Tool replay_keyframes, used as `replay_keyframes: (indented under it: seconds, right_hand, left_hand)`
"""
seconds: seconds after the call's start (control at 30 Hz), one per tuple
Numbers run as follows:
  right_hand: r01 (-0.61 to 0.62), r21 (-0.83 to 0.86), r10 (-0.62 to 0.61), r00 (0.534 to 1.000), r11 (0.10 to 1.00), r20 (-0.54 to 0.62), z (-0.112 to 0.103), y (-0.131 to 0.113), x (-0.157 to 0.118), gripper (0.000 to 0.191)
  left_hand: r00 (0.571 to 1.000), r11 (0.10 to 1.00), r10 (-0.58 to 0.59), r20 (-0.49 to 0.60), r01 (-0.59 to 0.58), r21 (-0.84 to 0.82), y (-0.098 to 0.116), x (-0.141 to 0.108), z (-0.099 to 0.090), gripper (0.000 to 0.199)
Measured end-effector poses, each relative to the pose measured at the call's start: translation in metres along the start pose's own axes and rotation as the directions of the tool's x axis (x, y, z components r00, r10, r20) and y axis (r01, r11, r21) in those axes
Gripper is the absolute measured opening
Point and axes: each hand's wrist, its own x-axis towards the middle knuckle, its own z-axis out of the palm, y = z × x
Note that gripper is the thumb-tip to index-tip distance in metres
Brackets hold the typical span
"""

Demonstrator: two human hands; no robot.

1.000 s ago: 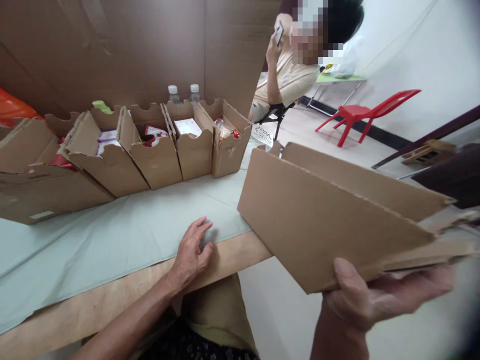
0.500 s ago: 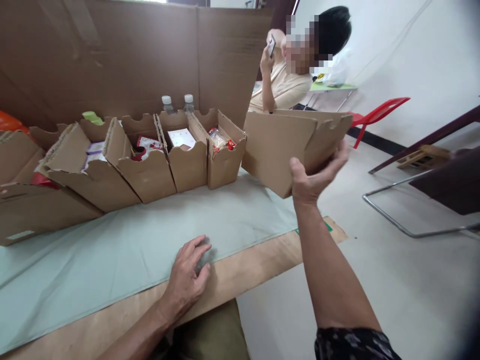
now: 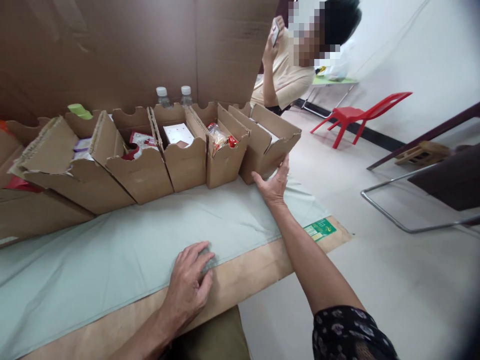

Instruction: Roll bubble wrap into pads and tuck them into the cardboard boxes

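One empty cardboard bin [image 3: 268, 142] stands at the right end of a row of filled bins [image 3: 161, 155] on the pale green cloth [image 3: 123, 240], right hand [image 3: 273, 184] spread open against its front, left hand [image 3: 189, 280] flat on the cloth.

Brown cardboard boxes [image 3: 262, 145] are standing on a pale green cloth [image 3: 123, 240] covering the tan worktop [image 3: 243, 277]. A green label [image 3: 319, 229] is showing at the worktop's right corner. The sleeve [image 3: 348, 332] is showing a black floral print.
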Motion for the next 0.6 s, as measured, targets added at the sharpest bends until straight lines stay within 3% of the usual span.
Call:
replay_keyframes:
  seconds: [0.17, 0.27, 0.6]
  right_hand:
    - [-0.065, -0.018, 0.065, 0.998, 0.998, -0.005, 0.006, -0.009, 0.018, 0.127]
    - [-0.041, -0.001, 0.041, 0.999, 0.999, -0.002, 0.007, -0.012, 0.025, 0.127]
    - [0.029, 0.035, -0.028, 0.999, 0.999, -0.039, 0.014, -0.019, 0.012, 0.12]
  left_hand:
    - [1.0, 1.0, 0.02, -0.002, -0.02, 0.021, 0.0, -0.001, 0.001, 0.035]
    - [0.999, 0.999, 0.035, -0.011, -0.035, 0.03, 0.0, 0.0, 0.002, 0.035]
    - [0.999, 0.998, 0.038, 0.005, -0.039, 0.046, 0.002, 0.0, 0.0, 0.037]
